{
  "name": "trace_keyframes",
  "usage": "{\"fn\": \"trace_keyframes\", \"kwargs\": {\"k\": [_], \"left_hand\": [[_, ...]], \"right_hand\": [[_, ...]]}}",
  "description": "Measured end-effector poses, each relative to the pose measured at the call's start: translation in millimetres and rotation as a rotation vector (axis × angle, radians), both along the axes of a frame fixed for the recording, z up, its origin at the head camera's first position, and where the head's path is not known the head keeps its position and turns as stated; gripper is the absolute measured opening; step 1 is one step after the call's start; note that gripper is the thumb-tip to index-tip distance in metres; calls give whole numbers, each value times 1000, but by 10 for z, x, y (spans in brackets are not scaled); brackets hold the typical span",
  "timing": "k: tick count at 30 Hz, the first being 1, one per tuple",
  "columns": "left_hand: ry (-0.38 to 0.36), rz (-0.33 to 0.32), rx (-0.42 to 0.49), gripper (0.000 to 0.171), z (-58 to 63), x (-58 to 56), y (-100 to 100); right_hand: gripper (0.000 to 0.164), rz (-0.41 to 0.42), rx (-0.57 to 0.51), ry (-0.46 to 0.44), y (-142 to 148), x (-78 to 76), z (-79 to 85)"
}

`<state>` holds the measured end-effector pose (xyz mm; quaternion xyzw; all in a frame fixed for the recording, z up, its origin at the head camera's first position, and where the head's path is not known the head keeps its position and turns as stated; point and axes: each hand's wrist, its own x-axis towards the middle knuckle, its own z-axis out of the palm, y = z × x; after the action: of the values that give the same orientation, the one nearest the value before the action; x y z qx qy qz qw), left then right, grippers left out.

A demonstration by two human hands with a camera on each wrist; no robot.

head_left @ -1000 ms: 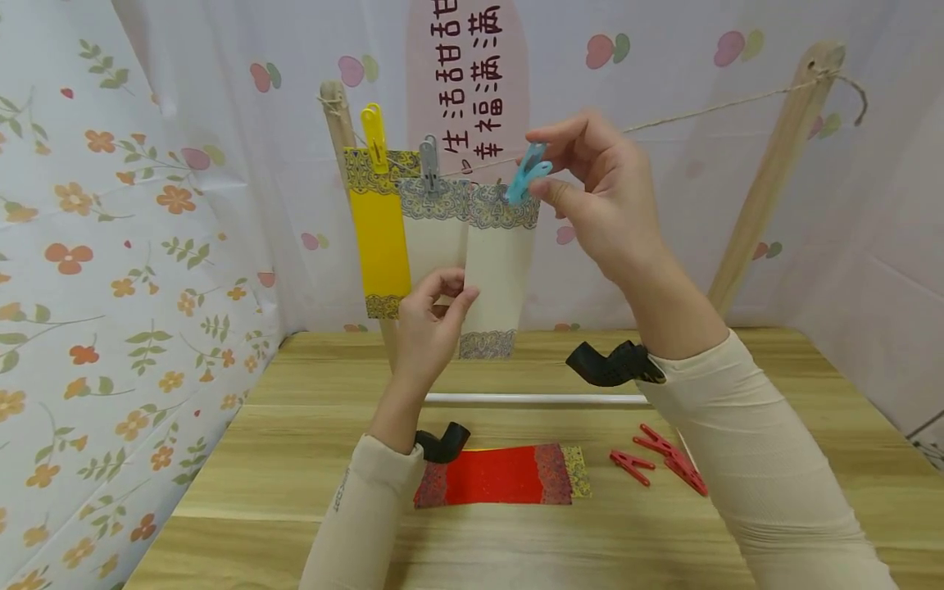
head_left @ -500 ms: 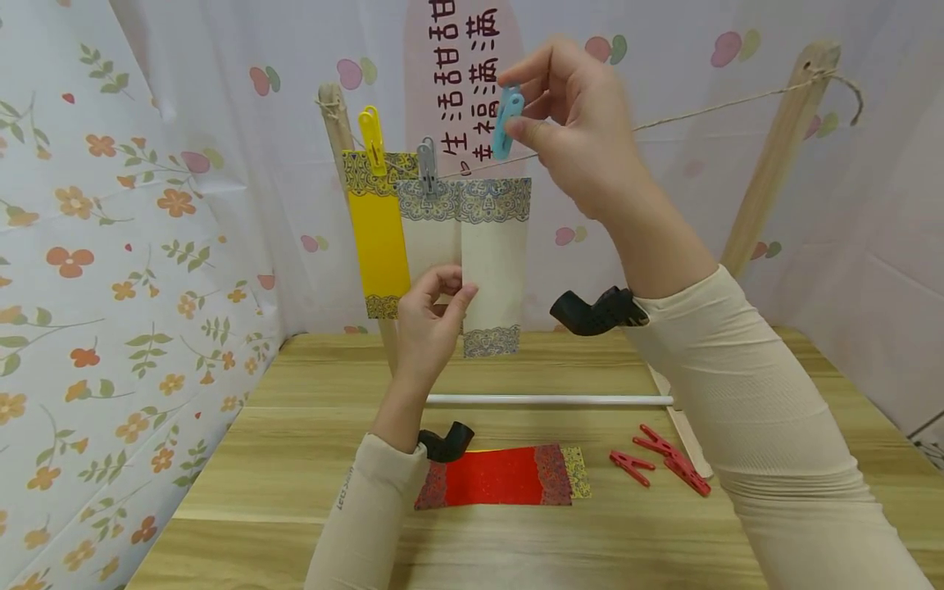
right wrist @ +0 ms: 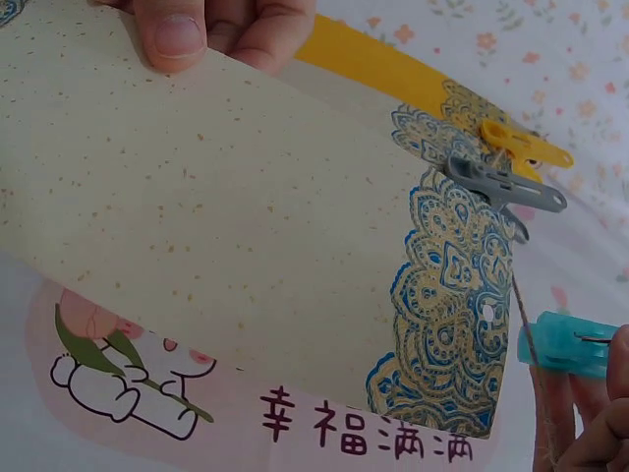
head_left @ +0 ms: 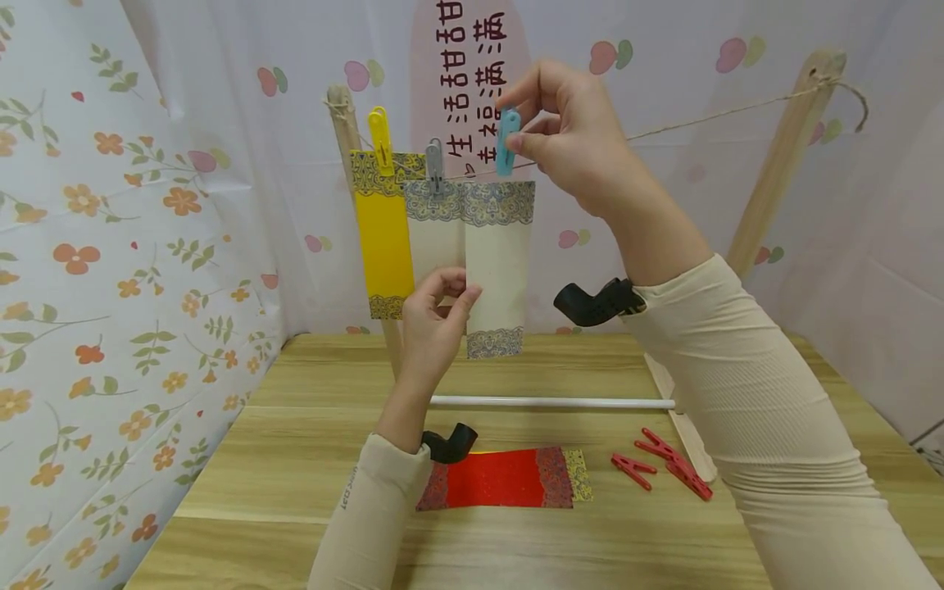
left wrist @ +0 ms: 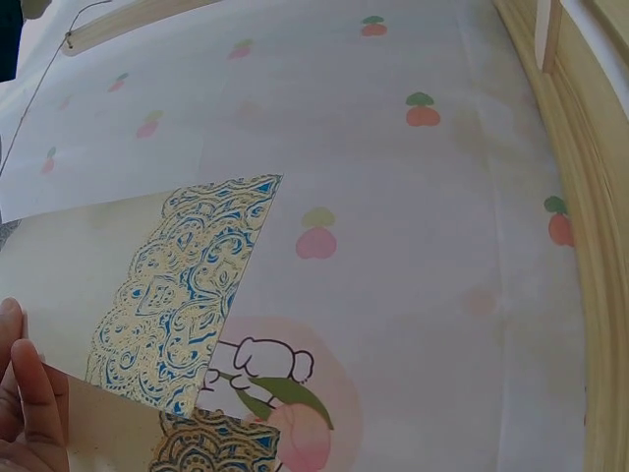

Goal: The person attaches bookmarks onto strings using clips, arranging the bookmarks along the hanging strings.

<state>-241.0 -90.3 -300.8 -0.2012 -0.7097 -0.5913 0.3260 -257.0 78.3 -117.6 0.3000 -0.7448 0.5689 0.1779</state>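
Observation:
My left hand (head_left: 435, 319) pinches the left edge of a cream paper card (head_left: 497, 274) with patterned ends, holding it upright just below the twine (head_left: 678, 127). Between the thumb and fingers of my right hand (head_left: 571, 135) is a light-blue clothespin (head_left: 507, 143), above the card's top edge and apart from it. In the right wrist view the blue clothespin (right wrist: 565, 344) is close to the twine; whether it grips the twine I cannot tell. Beside the held card, a grey clothespin (head_left: 435, 166) clips another cream card (head_left: 435, 246), and a yellow clothespin (head_left: 380, 141) clips a yellow card (head_left: 385, 246).
The twine runs between two wooden posts (head_left: 785, 156). On the wooden table (head_left: 295, 459) lie a stack of cards with a red card (head_left: 494, 479) on top and several red clothespins (head_left: 674, 463). A white rod (head_left: 553, 402) crosses low behind them.
My right hand has drawn the blue clothespin up off the card's top edge, turned it upright, then lowered it slightly. The left hand keeps its hold on the card.

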Motion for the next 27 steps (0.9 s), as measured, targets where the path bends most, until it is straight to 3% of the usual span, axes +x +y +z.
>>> {"fn": "trace_keyframes", "kwargs": {"k": [8,27], "left_hand": [[-12,-20,7,15,-32,-18,17],[40,-37,42,15,-32,-69,93]], "right_hand": [[23,-18,28,-17,-11,-57,-11],[21,-36,143,-55,50,-55,-75]]}}
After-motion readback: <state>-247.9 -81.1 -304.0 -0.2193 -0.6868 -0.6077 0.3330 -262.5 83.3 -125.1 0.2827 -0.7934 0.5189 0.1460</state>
